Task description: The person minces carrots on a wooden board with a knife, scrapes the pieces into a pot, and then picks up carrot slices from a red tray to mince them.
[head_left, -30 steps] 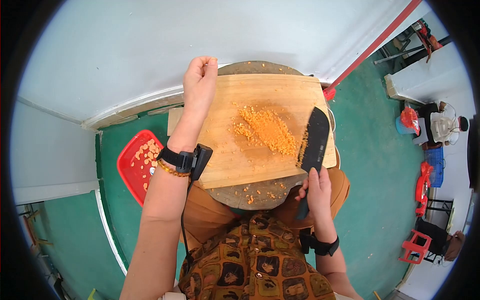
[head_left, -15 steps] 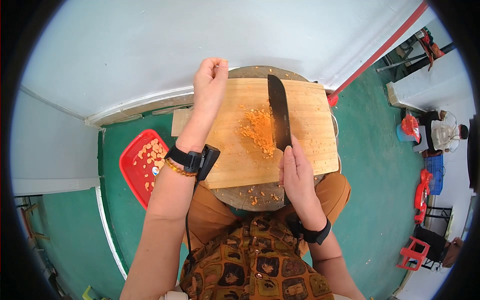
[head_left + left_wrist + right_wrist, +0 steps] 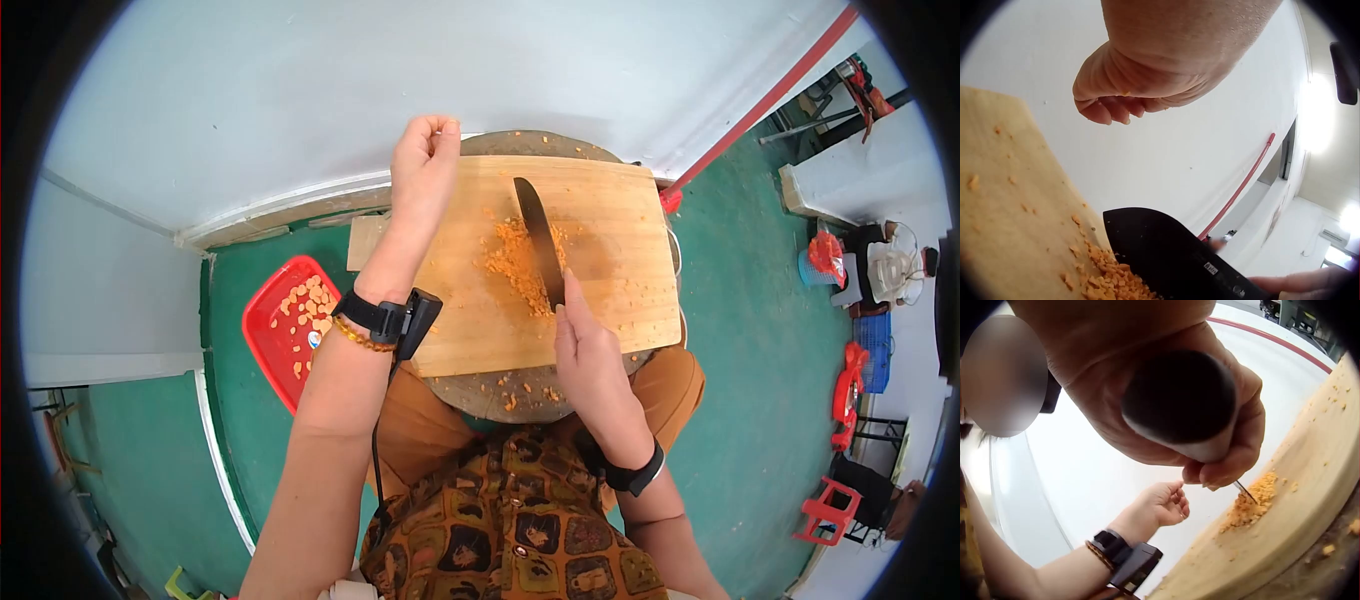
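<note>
My right hand (image 3: 592, 372) grips the handle of a black knife (image 3: 541, 243), whose blade lies over a pile of chopped orange bits (image 3: 512, 262) on the wooden board (image 3: 625, 270). In the right wrist view the handle's dark end (image 3: 1180, 397) fills the palm and the blade edge meets the pile (image 3: 1254, 501). Over the board's far left corner my left hand (image 3: 425, 175) hangs raised with its fingers curled in. The left wrist view shows those curled fingers (image 3: 1113, 109) holding nothing visible, above the broad blade (image 3: 1166, 253).
The board rests on a round stump (image 3: 480, 397) with scattered bits, between the person's knees. A red tray (image 3: 262, 335) holding orange slices stands on the floor at left. A pale wall (image 3: 300, 90) rises beyond the board. A red stool (image 3: 828, 512) stands far right.
From the board's right side, the knife and right hand have moved left onto the pile. My left hand has shifted slightly right in the view, its fingers still curled.
</note>
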A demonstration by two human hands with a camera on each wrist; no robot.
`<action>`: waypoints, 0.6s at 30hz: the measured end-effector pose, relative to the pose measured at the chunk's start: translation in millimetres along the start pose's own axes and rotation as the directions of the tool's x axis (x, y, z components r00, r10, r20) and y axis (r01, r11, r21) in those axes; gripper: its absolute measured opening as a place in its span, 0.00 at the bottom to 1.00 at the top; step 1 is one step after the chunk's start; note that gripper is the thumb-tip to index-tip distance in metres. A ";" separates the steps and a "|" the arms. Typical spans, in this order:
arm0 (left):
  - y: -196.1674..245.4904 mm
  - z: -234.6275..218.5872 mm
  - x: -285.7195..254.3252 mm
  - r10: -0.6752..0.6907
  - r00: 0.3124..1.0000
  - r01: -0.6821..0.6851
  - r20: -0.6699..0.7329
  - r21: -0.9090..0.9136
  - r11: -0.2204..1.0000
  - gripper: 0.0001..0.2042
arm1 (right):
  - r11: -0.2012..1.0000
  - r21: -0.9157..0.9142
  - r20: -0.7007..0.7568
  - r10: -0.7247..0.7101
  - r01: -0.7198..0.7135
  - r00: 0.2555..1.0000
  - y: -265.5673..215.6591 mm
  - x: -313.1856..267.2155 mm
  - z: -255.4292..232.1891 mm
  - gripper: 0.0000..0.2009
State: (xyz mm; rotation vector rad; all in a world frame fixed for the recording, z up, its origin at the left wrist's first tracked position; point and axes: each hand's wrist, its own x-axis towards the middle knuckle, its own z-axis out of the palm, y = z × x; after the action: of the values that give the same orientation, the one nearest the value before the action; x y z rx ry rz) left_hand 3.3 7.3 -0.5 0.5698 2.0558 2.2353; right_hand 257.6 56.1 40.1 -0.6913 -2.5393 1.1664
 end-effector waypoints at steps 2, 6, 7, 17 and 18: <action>2.3 -1.1 -2.7 -0.027 1.000 0.027 0.006 0.006 1.000 0.08 | 1.000 -0.006 0.026 0.030 -0.030 0.999 -6.0 0.0 -1.4 0.23; -2.4 -1.7 -1.1 -0.001 1.000 0.001 0.009 0.025 1.000 0.09 | 0.996 -0.083 0.010 -0.039 0.040 0.999 0.3 1.5 6.6 0.23; -3.1 -1.9 -1.4 0.004 1.000 -0.004 0.023 0.030 1.000 0.09 | 0.991 -0.117 0.022 -0.058 0.060 0.998 3.8 2.9 8.9 0.23; 1.8 -2.7 -1.9 -0.003 1.000 0.002 0.030 0.048 0.999 0.09 | 0.992 -0.120 0.037 -0.041 0.045 0.998 -1.2 6.8 6.2 0.23; 1.2 -3.7 -1.9 -0.001 1.000 0.000 0.023 0.041 0.999 0.09 | 0.995 -0.095 0.035 -0.040 0.043 0.999 -8.0 5.5 2.0 0.23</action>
State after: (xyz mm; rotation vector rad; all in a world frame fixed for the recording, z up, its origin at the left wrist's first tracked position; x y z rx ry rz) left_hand 4.2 3.0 0.0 0.5950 2.0949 2.1811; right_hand 249.6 53.1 45.1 -0.6429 -2.6390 1.0574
